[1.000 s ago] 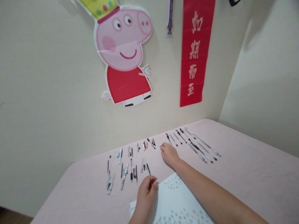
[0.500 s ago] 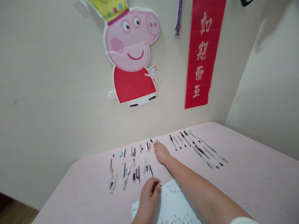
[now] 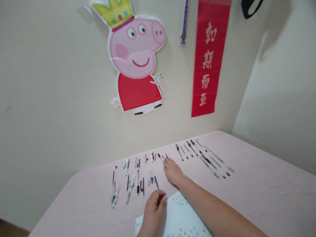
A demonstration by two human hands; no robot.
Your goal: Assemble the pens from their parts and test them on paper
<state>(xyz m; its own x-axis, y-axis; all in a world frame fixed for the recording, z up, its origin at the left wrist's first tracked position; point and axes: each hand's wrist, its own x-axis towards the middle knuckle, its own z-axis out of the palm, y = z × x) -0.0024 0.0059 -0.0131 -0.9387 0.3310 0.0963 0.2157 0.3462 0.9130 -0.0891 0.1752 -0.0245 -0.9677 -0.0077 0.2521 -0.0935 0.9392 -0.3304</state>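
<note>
My right hand reaches over the tabletop with fingers stretched out and low, fingertips beside a dark thin pen part. Just left of those fingers lies a slim pen piece with a dark end. My left hand rests nearer to me, at the edge of a printed white sheet, its fingers curled into a pinch; what they hold, if anything, is hidden. A black refill lies just beyond it. Left of my hands are several groups of pen parts, including a black grip piece and a patterned barrel.
Several black and clear pens lie in rows at the right of the pink table. The wall behind carries a cartoon pig cutout, a red banner and a purple hanging strip.
My right hand has drawn back slightly toward me and to the right, uncovering small pen parts by its fingertips. My left hand keeps its curl. The camera view has shifted a little.
</note>
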